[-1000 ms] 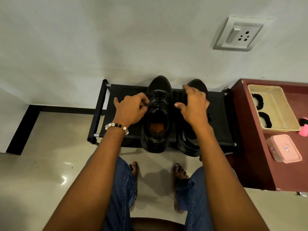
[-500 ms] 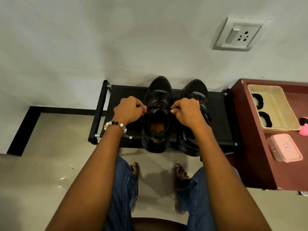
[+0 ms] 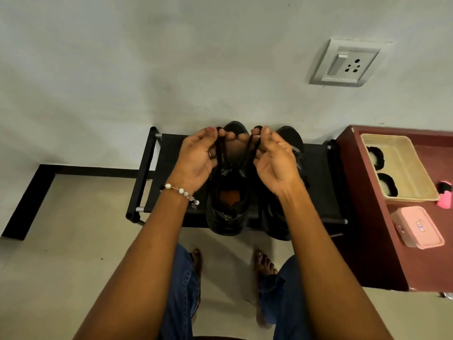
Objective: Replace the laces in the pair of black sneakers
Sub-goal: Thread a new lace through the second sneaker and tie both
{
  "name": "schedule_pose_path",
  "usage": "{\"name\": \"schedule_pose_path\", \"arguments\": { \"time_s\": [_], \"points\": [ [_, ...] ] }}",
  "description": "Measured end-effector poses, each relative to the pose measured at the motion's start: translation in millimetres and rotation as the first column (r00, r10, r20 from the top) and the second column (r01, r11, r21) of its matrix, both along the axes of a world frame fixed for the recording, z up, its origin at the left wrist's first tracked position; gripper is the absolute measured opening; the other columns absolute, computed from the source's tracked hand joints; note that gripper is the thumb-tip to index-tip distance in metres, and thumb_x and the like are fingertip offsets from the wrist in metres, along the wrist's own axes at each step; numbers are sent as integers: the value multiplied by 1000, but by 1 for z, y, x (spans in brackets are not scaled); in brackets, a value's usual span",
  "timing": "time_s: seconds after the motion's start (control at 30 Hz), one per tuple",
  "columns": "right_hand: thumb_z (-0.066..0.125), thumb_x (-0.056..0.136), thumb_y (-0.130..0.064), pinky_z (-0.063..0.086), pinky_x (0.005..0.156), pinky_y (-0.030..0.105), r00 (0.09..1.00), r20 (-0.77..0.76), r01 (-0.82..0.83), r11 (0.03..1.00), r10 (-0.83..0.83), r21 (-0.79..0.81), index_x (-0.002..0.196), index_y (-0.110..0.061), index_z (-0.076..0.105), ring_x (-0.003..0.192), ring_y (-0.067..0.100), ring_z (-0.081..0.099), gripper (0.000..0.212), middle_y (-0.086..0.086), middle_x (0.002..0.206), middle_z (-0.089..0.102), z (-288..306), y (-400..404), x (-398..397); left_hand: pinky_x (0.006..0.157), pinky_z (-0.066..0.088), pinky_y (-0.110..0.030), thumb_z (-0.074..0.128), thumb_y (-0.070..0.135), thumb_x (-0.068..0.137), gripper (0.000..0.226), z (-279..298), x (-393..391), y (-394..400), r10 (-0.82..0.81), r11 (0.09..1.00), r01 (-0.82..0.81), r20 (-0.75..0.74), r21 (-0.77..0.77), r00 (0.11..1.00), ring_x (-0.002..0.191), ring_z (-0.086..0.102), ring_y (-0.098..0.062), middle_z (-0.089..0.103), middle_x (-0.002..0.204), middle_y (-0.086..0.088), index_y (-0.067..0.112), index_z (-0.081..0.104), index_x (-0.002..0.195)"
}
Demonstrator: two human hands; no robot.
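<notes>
1. Shoe rack [image 3: 147,168]: a low black frame against the wall; its left end post stands well to the left of the left hand's fingers.
2. Left hand [image 3: 196,158]: raised palm-up above the rack, a beaded bracelet [image 3: 180,191] on the wrist. Its fingers [image 3: 210,133] are curled and pinch one end of the black lace [image 3: 219,153].
3. Black lace: two strands rise from the left sneaker's eyelets, one to each hand, both drawn taut and diverging upward. Which eyelets they leave cannot be told.
4. Left sneaker [image 3: 226,207]: sits on the rack directly below and between the two sets of fingers, toe toward the wall, orange insole visible in the opening.
5. Right hand [image 3: 274,160]: raised palm-up, level with the left. Its fingers [image 3: 266,133] are curled and pinch the other lace end.
6. Right sneaker [image 3: 294,143]: on the rack just beside the left one, below and to the right of the right hand's fingers, largely hidden by the forearm.
7. Tabletop [image 3: 367,217]: dark red, well to the right of the fingers; it carries a cream tray [image 3: 402,168] and a pink box [image 3: 416,227].
</notes>
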State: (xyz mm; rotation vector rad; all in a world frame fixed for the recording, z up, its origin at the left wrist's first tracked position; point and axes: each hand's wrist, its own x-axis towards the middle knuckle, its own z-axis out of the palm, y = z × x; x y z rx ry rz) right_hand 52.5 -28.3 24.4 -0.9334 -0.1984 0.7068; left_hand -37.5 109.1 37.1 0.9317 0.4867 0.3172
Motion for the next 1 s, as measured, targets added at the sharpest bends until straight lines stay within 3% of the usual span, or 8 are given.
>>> {"name": "schedule_pose_path", "arguments": {
  "time_s": [0.1, 0.27, 0.43, 0.53, 0.6, 0.77, 0.93, 1.0],
  "points": [
    [48, 100, -12, 54, 67, 30, 997, -53, 58, 997, -61, -54, 104, -6, 65, 63, 16, 56, 19, 6, 76, 62, -8, 10, -6, 69, 57, -32, 47, 8, 100, 18, -11, 8, -8, 52, 997, -51, -24, 51, 998, 62, 58, -12, 68, 80, -3, 7, 65, 97],
    [41, 99, 6, 52, 65, 27, 997, 35, 77, 991, -74, -106, 124, -1, 59, 63, 13, 48, 31, 5, 81, 63, -15, 16, -9, 60, 49, -23, 49, 1, 98, 23, -27, 12, -10, 74, 951, -48, -75, 307, 994, 62, 53, -7, 69, 81, 2, 10, 68, 107],
    [56, 92, 9, 51, 54, 27, 978, 72, 205, 959, -195, -194, 107, -5, 58, 54, 15, 54, 20, 7, 72, 69, -20, 19, -7, 60, 49, -21, 57, -2, 93, 20, -30, 13, -9, 57, 871, 1, -101, 492, 993, 69, 63, -10, 72, 85, -3, 10, 65, 107],
    [62, 89, 4, 51, 54, 27, 974, -13, 220, 955, -227, -198, 99, 1, 59, 54, 17, 57, 11, 12, 71, 67, -23, 21, -8, 59, 52, -22, 66, -1, 87, 24, -27, 13, -8, 92, 900, -19, -147, 435, 985, 66, 66, -14, 71, 78, -3, 12, 52, 100],
    [64, 89, 3, 51, 53, 25, 973, -41, 215, 953, -228, -213, 90, 3, 65, 53, 16, 56, 2, 12, 69, 66, -25, 23, -10, 60, 54, -21, 69, 1, 85, 18, -27, 13, -7, 58, 907, 4, -135, 421, 989, 65, 67, -14, 73, 75, -3, 8, 59, 98],
    [56, 91, 8, 50, 52, 21, 976, 43, 215, 936, -211, -278, 86, -2, 71, 51, 12, 56, 18, 8, 64, 66, -30, 27, -12, 63, 54, -21, 71, 2, 82, 11, -26, 11, -7, -44, 905, 80, -96, 418, 994, 64, 65, -17, 71, 74, -12, 1, 71, 93],
    [50, 94, 8, 50, 57, 19, 992, 128, 38, 960, -3, -276, 89, -3, 70, 56, 10, 58, 23, 4, 65, 67, -27, 22, -6, 56, 52, -23, 77, 7, 77, 47, -30, 14, -5, 60, 982, -24, -187, 189, 980, 58, 64, -15, 72, 73, -10, 3, 50, 114],
    [48, 95, 9, 51, 62, 19, 980, 174, -41, 958, 94, -283, 98, 1, 69, 62, 11, 60, 22, 6, 70, 67, -25, 18, -3, 55, 51, -21, 78, 9, 75, 50, -30, 14, -4, 56, 995, -38, -198, 90, 979, 59, 63, -13, 72, 74, -7, -3, 55, 117]
  ]
}}
